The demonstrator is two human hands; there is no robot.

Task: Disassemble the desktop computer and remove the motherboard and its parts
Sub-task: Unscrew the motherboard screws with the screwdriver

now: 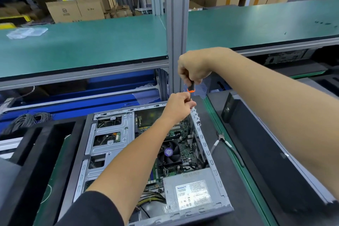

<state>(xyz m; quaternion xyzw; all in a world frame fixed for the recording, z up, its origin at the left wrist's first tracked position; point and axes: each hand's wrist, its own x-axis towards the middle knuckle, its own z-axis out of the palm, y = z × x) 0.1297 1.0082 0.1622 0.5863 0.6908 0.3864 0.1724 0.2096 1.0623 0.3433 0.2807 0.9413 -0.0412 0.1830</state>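
Gripping the black-and-orange handle of a screwdriver (190, 89), your right hand (193, 69) is clenched around its top end, held upright above the far right corner of the open desktop computer case (110, 145). Your left hand (178, 106) sits just below it, fingers (189, 104) pinched around the thin metal shaft right under the orange collar. The shaft runs straight down from those fingers into the case, just inside its right wall; the tip is too fine to make out against the board.

The case lies on its side on the dark counter (220, 115), lid off. Inside it, the green motherboard (185, 145) fills the right half, directly below your left hand and wrist. The black CPU cooler fan (169, 152) with its purple centre sticker sits on the board, nearer to you than the screwdriver shaft. The grey power supply (190, 191), label facing up, occupies the near right corner of the case. The silver drive cage (108, 134) takes up the left half of the case, and yellow and black cables (152, 198) bunch between it and the power supply.

Outside the case, just beyond its right wall, a pair of pliers (225, 141) lies on the counter. A coil of dark wire (27, 120) rests past the far left corner of the case.
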